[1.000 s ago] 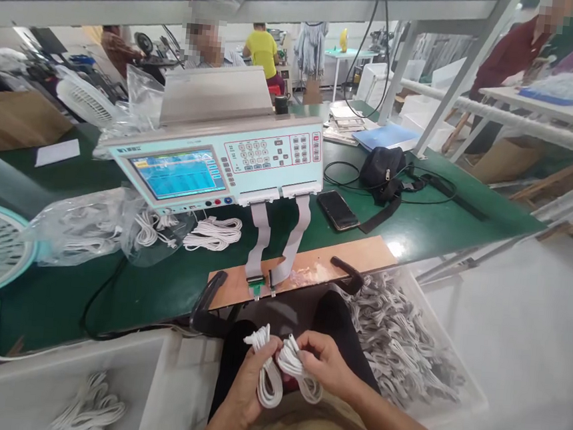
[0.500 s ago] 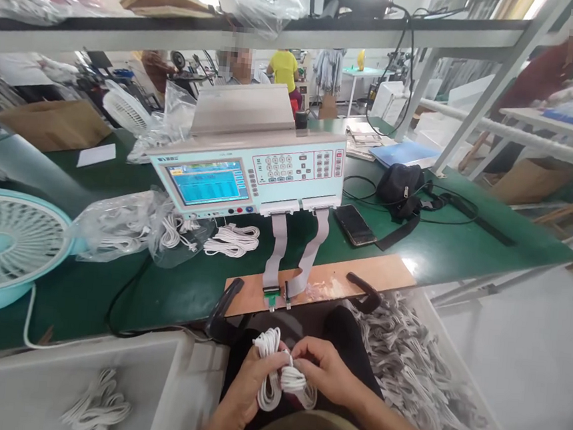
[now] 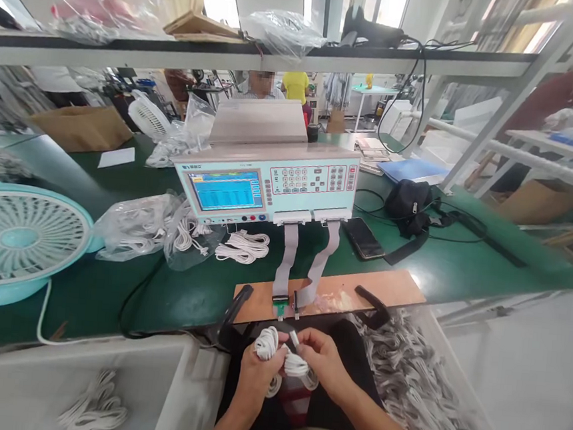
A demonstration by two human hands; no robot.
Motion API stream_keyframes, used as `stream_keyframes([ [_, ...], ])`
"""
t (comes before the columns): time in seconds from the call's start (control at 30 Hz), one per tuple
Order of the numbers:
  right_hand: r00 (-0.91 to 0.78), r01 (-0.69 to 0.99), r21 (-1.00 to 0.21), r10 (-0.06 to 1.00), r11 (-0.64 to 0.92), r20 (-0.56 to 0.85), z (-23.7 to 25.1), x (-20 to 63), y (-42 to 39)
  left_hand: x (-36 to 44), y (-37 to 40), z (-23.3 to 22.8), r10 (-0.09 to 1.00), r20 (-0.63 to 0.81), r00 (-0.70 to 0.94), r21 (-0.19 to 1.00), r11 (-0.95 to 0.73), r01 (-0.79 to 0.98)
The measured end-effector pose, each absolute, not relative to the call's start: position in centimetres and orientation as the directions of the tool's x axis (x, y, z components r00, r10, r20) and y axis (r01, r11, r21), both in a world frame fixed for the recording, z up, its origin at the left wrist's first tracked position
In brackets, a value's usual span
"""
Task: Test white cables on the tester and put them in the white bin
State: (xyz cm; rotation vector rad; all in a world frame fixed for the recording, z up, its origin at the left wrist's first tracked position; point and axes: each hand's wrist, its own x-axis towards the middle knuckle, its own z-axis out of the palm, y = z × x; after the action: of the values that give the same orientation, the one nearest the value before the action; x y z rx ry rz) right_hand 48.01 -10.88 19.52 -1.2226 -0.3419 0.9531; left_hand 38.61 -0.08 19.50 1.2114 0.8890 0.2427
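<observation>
Head view only: we hold two coiled white cable bundles (image 3: 283, 362) in front of our lap, just below the wooden test board (image 3: 340, 293) at the green bench edge. Our left hand (image 3: 255, 376) is wrapped around one coil; our right hand (image 3: 323, 365) pinches a plug end (image 3: 294, 339) between thumb and fingers, the plug pointing up toward the board's green connector (image 3: 279, 301). Neither plug is seated yet. We judge the work unfinished: the clear bin of loose white cables (image 3: 416, 387) at right is well filled, while the white tray (image 3: 100, 393) at left holds one coil. The pale-blue tester with lit screen (image 3: 263, 186) sits behind the board.
</observation>
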Motion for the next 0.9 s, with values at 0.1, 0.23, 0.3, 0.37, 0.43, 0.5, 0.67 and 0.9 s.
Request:
stream_keyframes([
  [0.1,0.656,-0.45,-0.893,0.686,0.021,-0.314,18.8,48.1,-10.5,38.2,0.2,19.5,0.387,-0.496,0.778,0.82,0.504,0.272],
  [0.23,0.646,-0.461,-0.887,0.694,0.025,-0.317,18.3,48.4,-10.2,37.4,0.9,19.6,0.187,-0.477,0.859,0.706,0.664,0.248],
  [0.3,0.651,-0.443,-0.896,0.699,0.032,-0.297,18.3,48.5,-10.1,37.1,1.2,19.6,0.129,-0.453,0.882,0.683,0.686,0.251],
  [0.37,0.648,-0.419,-0.907,0.712,0.038,-0.269,18.4,48.8,-10.2,37.1,1.4,19.6,0.132,-0.444,0.886,0.694,0.676,0.247],
  [0.43,0.64,-0.395,-0.917,0.731,0.049,-0.236,18.5,49.0,-10.3,37.2,1.3,19.6,0.177,-0.471,0.864,0.722,0.64,0.263],
  [0.5,0.638,-0.373,-0.925,0.742,0.065,-0.206,18.5,49.2,-10.5,37.5,1.1,19.7,0.25,-0.5,0.829,0.75,0.604,0.27],
  [0.67,0.613,-0.416,-0.907,0.758,0.069,-0.223,18.9,49.2,-10.6,37.9,0.6,20.0,0.364,-0.5,0.786,0.799,0.543,0.257],
  [0.9,0.606,-0.606,-0.79,0.698,0.093,-0.382,20.2,48.7,-9.5,38.5,1.4,19.3,0.553,-0.401,0.73,0.916,0.255,0.31],
])
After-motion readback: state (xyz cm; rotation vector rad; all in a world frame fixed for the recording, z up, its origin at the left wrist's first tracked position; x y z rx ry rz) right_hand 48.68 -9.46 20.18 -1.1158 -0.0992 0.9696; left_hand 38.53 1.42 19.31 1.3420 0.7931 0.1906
